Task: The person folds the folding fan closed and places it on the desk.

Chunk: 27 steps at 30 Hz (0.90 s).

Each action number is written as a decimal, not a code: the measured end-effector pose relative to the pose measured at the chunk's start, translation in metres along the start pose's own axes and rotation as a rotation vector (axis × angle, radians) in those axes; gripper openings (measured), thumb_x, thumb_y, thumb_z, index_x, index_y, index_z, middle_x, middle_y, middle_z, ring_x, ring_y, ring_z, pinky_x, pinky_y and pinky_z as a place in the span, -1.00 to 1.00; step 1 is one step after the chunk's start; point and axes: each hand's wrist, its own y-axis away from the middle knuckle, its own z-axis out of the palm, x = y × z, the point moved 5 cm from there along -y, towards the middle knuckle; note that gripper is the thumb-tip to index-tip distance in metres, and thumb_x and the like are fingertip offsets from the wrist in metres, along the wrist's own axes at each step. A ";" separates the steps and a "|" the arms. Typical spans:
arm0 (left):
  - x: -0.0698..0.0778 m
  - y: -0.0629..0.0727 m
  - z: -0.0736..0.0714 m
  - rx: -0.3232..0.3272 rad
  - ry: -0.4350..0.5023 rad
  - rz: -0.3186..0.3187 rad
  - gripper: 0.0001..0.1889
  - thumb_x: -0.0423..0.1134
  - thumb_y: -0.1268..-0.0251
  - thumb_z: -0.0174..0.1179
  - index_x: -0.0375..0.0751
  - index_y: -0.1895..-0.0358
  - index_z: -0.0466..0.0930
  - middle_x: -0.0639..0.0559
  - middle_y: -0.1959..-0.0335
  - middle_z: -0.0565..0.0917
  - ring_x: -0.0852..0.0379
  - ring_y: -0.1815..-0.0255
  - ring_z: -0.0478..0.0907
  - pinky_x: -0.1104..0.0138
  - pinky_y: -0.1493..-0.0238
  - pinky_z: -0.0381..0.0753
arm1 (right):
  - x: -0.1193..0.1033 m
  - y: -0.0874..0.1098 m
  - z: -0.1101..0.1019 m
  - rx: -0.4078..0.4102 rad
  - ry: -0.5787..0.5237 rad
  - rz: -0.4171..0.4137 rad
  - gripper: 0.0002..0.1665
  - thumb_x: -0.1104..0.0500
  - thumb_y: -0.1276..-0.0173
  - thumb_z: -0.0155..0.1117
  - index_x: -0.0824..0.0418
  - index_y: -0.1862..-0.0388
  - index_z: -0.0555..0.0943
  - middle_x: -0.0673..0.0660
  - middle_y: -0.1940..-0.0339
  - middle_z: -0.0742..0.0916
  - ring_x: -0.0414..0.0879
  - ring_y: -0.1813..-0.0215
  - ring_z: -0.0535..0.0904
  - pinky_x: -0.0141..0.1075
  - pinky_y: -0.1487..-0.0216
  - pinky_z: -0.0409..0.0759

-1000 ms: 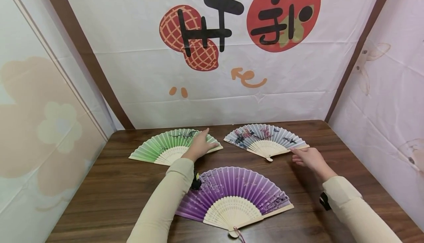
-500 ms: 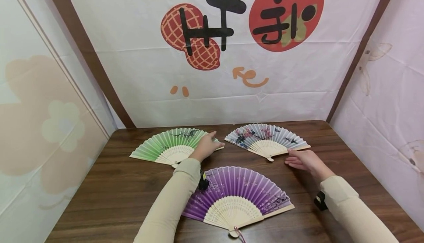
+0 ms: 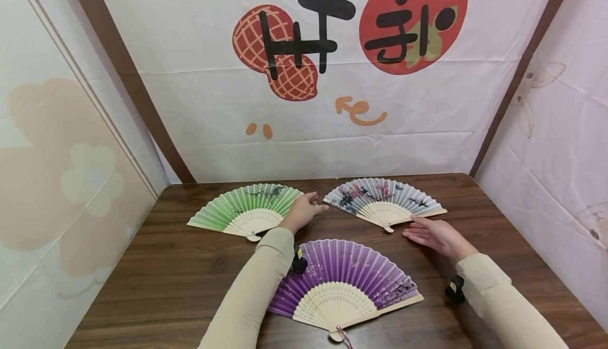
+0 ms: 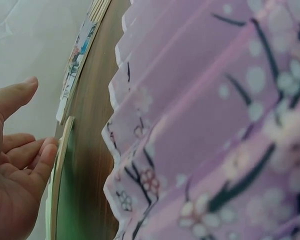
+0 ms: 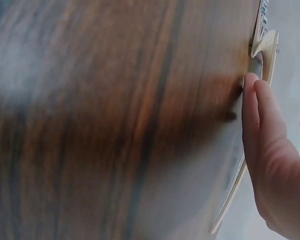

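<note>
Three folding fans lie spread on the table. Over the right end of the green fan [image 3: 237, 209] at the back left is my left hand [image 3: 304, 213]. In the left wrist view its thumb stands apart, the fingers bend loosely beside the fan's edge, and contact is unclear. My right hand [image 3: 439, 237] has straight fingers at the lower right edge of the grey-blue flowered fan [image 3: 385, 193]; the thumb appears over that edge. A purple fan [image 3: 347, 259] with pale ribs lies in front, its left part hidden under my left sleeve.
The brown wooden table [image 3: 161, 270] runs back to a white printed cloth [image 3: 199, 106], with cloth walls at both sides. A thin tassel cord [image 3: 343, 333] hangs from the purple fan's pivot. Black wrist cameras [image 3: 455, 289] sit at both cuffs.
My left hand has slid right across the green fan to its right end, uncovering more of it. My right hand has moved slightly left along the grey-blue fan's lower edge. The fans look unmoved.
</note>
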 end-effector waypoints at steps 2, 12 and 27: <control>0.001 0.000 0.001 0.003 0.011 0.000 -0.25 -0.13 -0.31 0.33 -0.43 -0.45 0.24 -0.28 -0.36 0.50 -0.18 -0.31 0.49 0.03 -0.37 0.50 | 0.001 -0.001 0.000 0.006 -0.034 0.004 -0.28 0.08 -0.60 0.02 0.59 -0.41 0.07 0.20 0.13 0.71 -0.11 0.09 0.73 -0.28 -0.18 0.68; 0.000 -0.005 0.008 0.030 0.036 0.015 -0.28 -0.20 -0.29 0.34 -0.49 -0.42 0.28 -0.34 -0.32 0.52 -0.20 -0.28 0.51 0.06 -0.35 0.53 | 0.004 -0.005 0.006 -0.073 -0.191 0.024 -0.63 0.13 -0.62 -0.05 0.42 -0.16 0.29 0.22 0.18 0.74 -0.06 0.07 0.73 -0.29 -0.22 0.66; 0.000 -0.010 0.017 0.032 0.065 -0.006 -0.28 -0.18 -0.30 0.33 -0.48 -0.42 0.28 -0.34 -0.37 0.46 -0.19 -0.32 0.49 0.08 -0.36 0.52 | 0.005 -0.011 0.017 -0.117 -0.378 0.075 -0.74 0.25 -0.63 -0.14 0.27 0.18 0.51 0.28 0.23 0.77 -0.02 0.11 0.76 -0.32 -0.23 0.65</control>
